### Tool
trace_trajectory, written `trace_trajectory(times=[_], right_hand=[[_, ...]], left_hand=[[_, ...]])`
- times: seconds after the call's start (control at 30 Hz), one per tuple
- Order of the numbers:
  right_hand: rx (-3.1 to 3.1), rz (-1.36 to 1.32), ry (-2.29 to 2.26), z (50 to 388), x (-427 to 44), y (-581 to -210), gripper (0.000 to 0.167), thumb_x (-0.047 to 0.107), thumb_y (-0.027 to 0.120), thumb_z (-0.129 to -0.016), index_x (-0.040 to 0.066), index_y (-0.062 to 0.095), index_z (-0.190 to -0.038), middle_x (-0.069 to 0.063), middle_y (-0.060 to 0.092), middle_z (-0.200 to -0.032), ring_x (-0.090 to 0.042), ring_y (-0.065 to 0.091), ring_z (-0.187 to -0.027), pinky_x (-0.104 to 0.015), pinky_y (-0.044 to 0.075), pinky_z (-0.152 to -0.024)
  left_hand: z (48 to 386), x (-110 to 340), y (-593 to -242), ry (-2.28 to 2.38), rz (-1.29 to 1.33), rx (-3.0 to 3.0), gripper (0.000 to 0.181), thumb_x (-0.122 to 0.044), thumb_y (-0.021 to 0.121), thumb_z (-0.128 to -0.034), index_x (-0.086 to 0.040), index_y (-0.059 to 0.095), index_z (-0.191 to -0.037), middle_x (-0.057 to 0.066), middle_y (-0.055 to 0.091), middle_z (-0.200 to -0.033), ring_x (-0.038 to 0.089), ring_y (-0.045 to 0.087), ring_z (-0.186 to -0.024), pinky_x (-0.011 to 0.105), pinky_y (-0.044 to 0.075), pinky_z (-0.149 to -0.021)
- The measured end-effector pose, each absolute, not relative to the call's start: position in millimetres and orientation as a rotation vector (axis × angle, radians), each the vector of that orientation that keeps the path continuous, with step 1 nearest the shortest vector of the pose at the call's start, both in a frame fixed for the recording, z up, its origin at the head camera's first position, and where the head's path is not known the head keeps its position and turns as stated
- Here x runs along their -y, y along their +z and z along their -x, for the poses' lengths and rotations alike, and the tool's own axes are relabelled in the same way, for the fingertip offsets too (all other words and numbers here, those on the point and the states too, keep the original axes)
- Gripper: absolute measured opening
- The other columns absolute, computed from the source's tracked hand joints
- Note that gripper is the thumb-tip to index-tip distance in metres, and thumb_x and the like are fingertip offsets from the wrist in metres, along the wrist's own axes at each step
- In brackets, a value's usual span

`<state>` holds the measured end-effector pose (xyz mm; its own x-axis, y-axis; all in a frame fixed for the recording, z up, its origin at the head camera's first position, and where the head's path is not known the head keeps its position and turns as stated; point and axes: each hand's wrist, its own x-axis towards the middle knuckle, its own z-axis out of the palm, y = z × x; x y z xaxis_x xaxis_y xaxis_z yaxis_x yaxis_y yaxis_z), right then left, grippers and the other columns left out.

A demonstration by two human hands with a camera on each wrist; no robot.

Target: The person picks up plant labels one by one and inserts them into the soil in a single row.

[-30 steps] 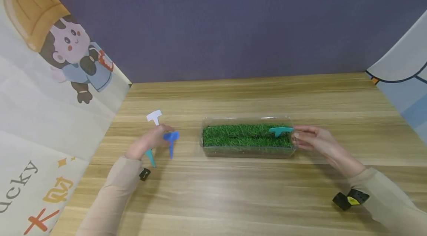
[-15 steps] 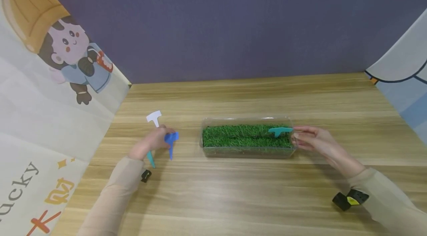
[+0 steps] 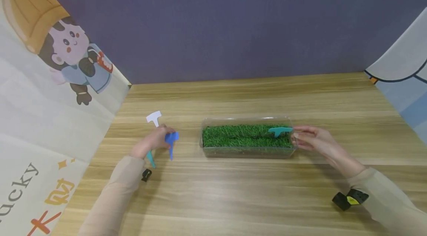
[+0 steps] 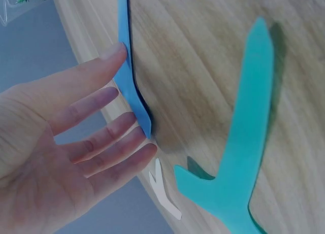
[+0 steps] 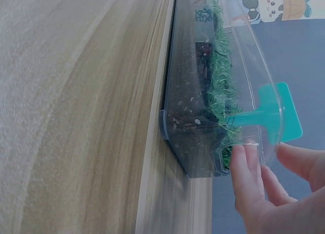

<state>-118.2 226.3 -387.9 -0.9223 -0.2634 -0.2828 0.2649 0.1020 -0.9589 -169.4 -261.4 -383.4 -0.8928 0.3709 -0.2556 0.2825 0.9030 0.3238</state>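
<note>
In the head view my left hand is over the table at left, beside a blue T-shaped plant label. In the left wrist view the thumb tip touches or overlaps the blue label's stem. The other fingers are loosely spread by its head. A teal plant label lies partly under the left forearm, and a white one lies beyond the hand. My right hand rests its fingertips at the right end of a clear planter box of artificial grass. Another teal label stands upright in that end.
The wooden table runs back to a dark blue wall panel. A printed cartoon sheet borders it on the left, and another printed sheet on the right. Green grass strips fill the planter.
My left hand has shifted very slightly to the right beside the blue plant label. The right hand and the planter have stayed in place.
</note>
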Motion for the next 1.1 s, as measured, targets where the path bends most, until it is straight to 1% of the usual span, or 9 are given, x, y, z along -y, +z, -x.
trace_trajectory(times=[0.17, 0.37, 0.63, 0.8, 0.9, 1.03, 1.1], right_hand=[[-1.997, -0.001, -1.887, 118.2, -226.3, -388.0, 0.064, 0.019, 0.059, -0.085, -0.011, 0.026, -0.130, 0.005, 0.063, -0.094, -0.010, 0.062, -0.086, -0.025, 0.048, -0.080], [-1.991, -0.006, -1.890, 117.9, -226.2, -387.3, 0.063, 0.019, 0.059, -0.085, -0.011, 0.027, -0.130, 0.005, 0.063, -0.093, -0.010, 0.062, -0.086, -0.024, 0.048, -0.080], [-1.987, -0.007, -1.899, 117.7, -225.9, -387.0, 0.059, 0.019, 0.060, -0.085, -0.009, 0.032, -0.129, 0.005, 0.064, -0.093, -0.011, 0.062, -0.086, -0.025, 0.048, -0.080], [-1.972, -0.011, -1.913, 118.0, -226.6, -387.6, 0.057, 0.019, 0.060, -0.084, -0.007, 0.034, -0.128, 0.004, 0.064, -0.093, -0.011, 0.062, -0.086, -0.025, 0.048, -0.080], [-1.976, -0.008, -1.907, 118.1, -226.5, -387.6, 0.059, 0.019, 0.060, -0.085, -0.008, 0.032, -0.129, 0.005, 0.063, -0.093, -0.011, 0.062, -0.086, -0.025, 0.048, -0.080], [-1.988, -0.009, -1.888, 118.1, -226.1, -387.1, 0.062, 0.019, 0.059, -0.085, -0.010, 0.028, -0.130, 0.005, 0.063, -0.093, -0.011, 0.061, -0.087, -0.024, 0.048, -0.080], [-1.992, -0.016, -1.882, 118.1, -226.1, -386.7, 0.063, 0.020, 0.059, -0.085, -0.010, 0.027, -0.130, 0.005, 0.063, -0.094, -0.010, 0.061, -0.087, -0.024, 0.048, -0.080]], left_hand=[[171.1, 262.1, -382.1, 0.404, -0.474, -2.731, 0.055, -0.004, 0.073, -0.0657, 0.007, 0.052, -0.115, 0.024, 0.049, -0.107, 0.039, 0.050, -0.098, 0.045, 0.045, -0.085], [176.4, 262.3, -380.1, 0.441, -0.479, -2.688, 0.056, -0.004, 0.075, -0.0631, 0.006, 0.051, -0.113, 0.020, 0.050, -0.101, 0.034, 0.050, -0.094, 0.043, 0.046, -0.083], [181.0, 260.5, -377.8, 0.419, -0.430, -2.661, 0.057, -0.005, 0.076, -0.0631, 0.007, 0.050, -0.113, 0.021, 0.046, -0.103, 0.034, 0.049, -0.095, 0.043, 0.045, -0.085], [181.6, 259.4, -378.0, 0.416, -0.422, -2.675, 0.052, -0.006, 0.076, -0.0628, 0.006, 0.053, -0.108, 0.022, 0.046, -0.103, 0.034, 0.050, -0.094, 0.043, 0.045, -0.085], [182.0, 259.9, -378.5, 0.413, -0.441, -2.679, 0.049, -0.007, 0.076, -0.0632, 0.005, 0.053, -0.105, 0.021, 0.046, -0.102, 0.034, 0.050, -0.094, 0.043, 0.045, -0.085], [182.3, 261.4, -377.5, 0.442, -0.494, -2.701, 0.044, -0.005, 0.076, -0.0625, 0.005, 0.054, -0.099, 0.022, 0.053, -0.100, 0.035, 0.052, -0.092, 0.042, 0.046, -0.082], [182.8, 261.9, -376.2, 0.475, -0.509, -2.715, 0.040, -0.002, 0.075, -0.0631, 0.004, 0.055, -0.097, 0.021, 0.056, -0.096, 0.034, 0.054, -0.089, 0.041, 0.047, -0.080]])
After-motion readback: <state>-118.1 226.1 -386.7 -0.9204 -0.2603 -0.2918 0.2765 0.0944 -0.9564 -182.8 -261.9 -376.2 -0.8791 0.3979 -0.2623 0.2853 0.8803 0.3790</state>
